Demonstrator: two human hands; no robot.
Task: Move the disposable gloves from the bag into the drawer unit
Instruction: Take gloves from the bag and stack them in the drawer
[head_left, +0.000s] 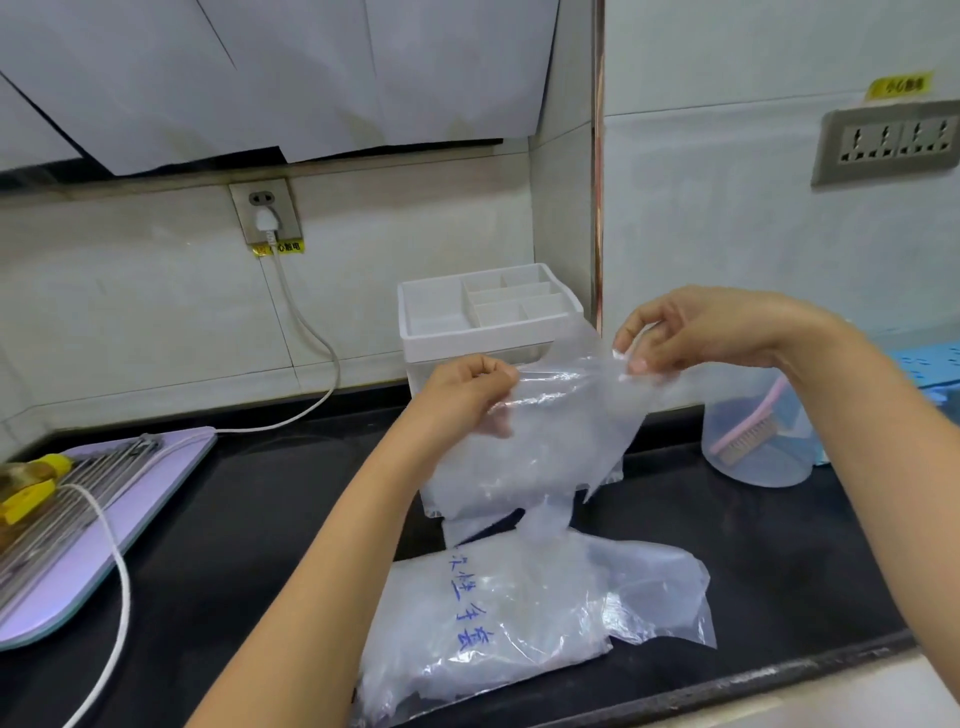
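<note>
Head view. Held the disposable gloves (530, 441) up over the bag (498, 613), in front of the drawer unit (488, 312). Pinched the top edge at both corners: left hand (467, 384) curled tight, right hand (691, 332) with thumb against fingertips. Looked feather-light, limp, slippery and clingy; best taken bunched by that edge. Read blue handwriting on the bag, seemingly 一次性手套; on the yellow sticker (280, 248), 小心触电.

A pink brush (748, 434) sits in a translucent cup (779, 470) on the counter (260, 519).
</note>
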